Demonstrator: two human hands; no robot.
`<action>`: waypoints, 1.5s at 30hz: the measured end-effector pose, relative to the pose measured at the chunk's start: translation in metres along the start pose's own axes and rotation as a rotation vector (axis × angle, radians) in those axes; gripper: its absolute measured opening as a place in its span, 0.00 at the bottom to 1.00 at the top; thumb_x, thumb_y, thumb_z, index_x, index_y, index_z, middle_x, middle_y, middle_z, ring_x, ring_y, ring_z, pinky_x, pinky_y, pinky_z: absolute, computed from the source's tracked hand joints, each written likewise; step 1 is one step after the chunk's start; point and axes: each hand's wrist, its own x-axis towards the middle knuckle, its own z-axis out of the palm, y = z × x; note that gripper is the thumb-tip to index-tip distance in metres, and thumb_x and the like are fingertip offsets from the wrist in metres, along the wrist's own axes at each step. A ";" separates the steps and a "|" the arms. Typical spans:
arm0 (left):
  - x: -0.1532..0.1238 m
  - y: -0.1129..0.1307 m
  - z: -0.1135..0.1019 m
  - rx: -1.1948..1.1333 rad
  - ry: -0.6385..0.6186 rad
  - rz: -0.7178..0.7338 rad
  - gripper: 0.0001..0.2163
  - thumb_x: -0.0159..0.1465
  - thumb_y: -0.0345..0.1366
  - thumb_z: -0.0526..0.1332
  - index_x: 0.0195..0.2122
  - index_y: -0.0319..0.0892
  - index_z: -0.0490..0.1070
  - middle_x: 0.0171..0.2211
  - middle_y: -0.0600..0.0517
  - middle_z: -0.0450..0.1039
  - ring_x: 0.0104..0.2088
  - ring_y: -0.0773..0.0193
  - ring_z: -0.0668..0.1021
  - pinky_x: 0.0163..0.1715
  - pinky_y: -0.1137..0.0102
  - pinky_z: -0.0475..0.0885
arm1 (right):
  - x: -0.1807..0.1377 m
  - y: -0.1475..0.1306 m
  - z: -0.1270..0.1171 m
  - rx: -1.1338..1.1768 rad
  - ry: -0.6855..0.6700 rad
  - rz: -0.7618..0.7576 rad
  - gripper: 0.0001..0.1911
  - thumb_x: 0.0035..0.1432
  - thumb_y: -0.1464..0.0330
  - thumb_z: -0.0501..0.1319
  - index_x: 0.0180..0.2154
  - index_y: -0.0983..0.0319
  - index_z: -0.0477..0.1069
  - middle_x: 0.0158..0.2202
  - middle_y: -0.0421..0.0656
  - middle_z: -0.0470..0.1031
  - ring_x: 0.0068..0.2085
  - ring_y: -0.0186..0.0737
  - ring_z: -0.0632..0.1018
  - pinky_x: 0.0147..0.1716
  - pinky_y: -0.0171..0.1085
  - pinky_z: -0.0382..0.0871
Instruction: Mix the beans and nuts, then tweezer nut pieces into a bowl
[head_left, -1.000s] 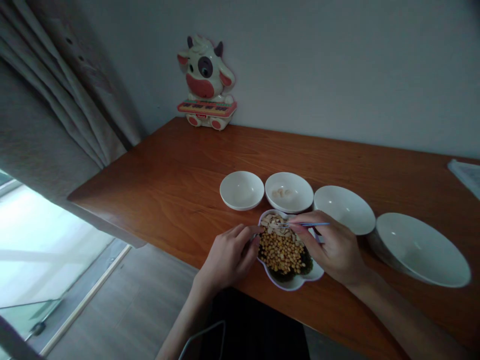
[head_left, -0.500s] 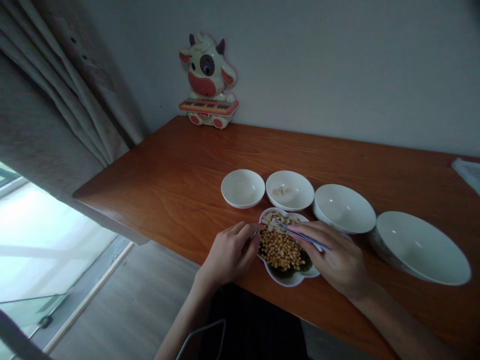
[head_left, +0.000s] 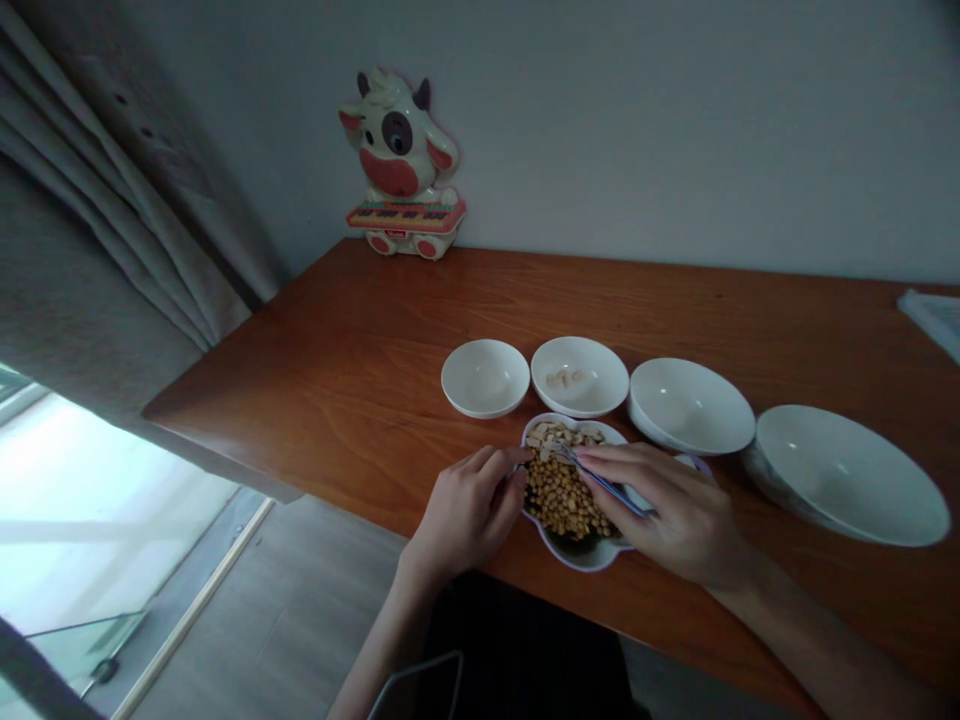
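Observation:
My right hand [head_left: 679,510] pinches a pair of blue and silver tweezers [head_left: 619,492], their tips down among pale flat seeds [head_left: 551,437]. These lie at the far side of a white, purple-rimmed, flower-shaped dish [head_left: 592,562]. Yellow beans [head_left: 562,497] fill its middle, with something dark green at the near side. On the left, my left hand [head_left: 472,505] grips the dish's rim between thumb and fingers. Just beyond the dish, a small white bowl [head_left: 600,385] holds a few pale pieces [head_left: 564,380].
Left of that bowl is another white bowl [head_left: 486,380]; to its right stand a third bowl [head_left: 686,405] and a larger one [head_left: 847,475]. A cow-shaped toy keyboard [head_left: 405,170] stands against the wall. The wooden table's edge [head_left: 337,505] runs along the near left.
The view has shifted slightly. The tweezers have moved a little and sit more steeply over the pale seeds. My left hand keeps its place at the dish's rim.

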 end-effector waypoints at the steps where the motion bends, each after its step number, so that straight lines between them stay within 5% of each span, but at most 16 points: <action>1: 0.000 0.000 0.000 -0.001 0.003 0.001 0.12 0.75 0.35 0.52 0.56 0.45 0.70 0.46 0.47 0.79 0.44 0.58 0.82 0.45 0.65 0.75 | 0.000 0.000 0.000 -0.013 -0.004 -0.011 0.17 0.60 0.78 0.67 0.50 0.64 0.75 0.45 0.46 0.84 0.46 0.38 0.84 0.49 0.37 0.82; 26: -0.001 0.001 0.001 -0.014 0.005 -0.024 0.13 0.76 0.37 0.51 0.56 0.46 0.70 0.44 0.48 0.78 0.43 0.59 0.81 0.44 0.66 0.73 | -0.010 0.000 0.002 -0.121 -0.106 -0.108 0.20 0.61 0.79 0.64 0.55 0.65 0.74 0.52 0.45 0.81 0.51 0.43 0.81 0.52 0.45 0.79; 39: -0.001 0.004 0.000 0.013 0.008 -0.021 0.13 0.75 0.36 0.52 0.56 0.46 0.70 0.44 0.48 0.79 0.43 0.59 0.81 0.44 0.67 0.74 | -0.005 0.000 -0.001 -0.102 -0.052 -0.105 0.21 0.59 0.81 0.64 0.54 0.66 0.74 0.46 0.46 0.83 0.45 0.43 0.82 0.46 0.46 0.78; 45: -0.001 0.004 0.000 0.032 0.012 -0.024 0.13 0.76 0.37 0.52 0.56 0.45 0.71 0.42 0.48 0.79 0.41 0.58 0.81 0.42 0.67 0.74 | -0.001 0.002 -0.002 -0.075 0.084 -0.058 0.24 0.57 0.81 0.67 0.54 0.61 0.75 0.43 0.42 0.85 0.40 0.39 0.83 0.40 0.42 0.77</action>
